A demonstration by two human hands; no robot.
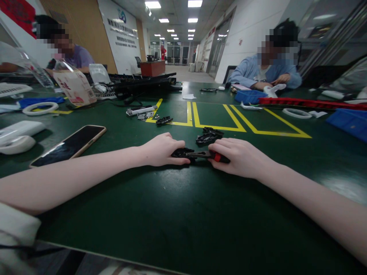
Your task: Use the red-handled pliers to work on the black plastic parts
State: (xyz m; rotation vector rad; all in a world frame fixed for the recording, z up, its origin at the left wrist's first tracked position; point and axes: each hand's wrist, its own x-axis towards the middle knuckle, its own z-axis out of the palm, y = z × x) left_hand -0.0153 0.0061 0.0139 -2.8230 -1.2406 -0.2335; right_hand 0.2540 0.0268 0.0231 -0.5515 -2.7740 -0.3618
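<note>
A dark green worktop (160,221) is stretching out from the near edge. Above it, the left grip (160,151) is closing around a small black part (182,153), pinching it between thumb and fingers. Opposite, the right grip (235,156) is wrapping around red-and-black-handled pliers (205,154), whose tips are pointing left and meeting the part; whether they are biting it is hard to tell. A phone (70,145) is lying to the left. Just beyond the hands, more black parts (209,136) are resting together. Farther out, a black piece (164,120) is lying near yellow tape outlines (189,112). Beyond, a blue-shirted co-worker (243,72) is sitting behind a blue tray (249,96).
</note>
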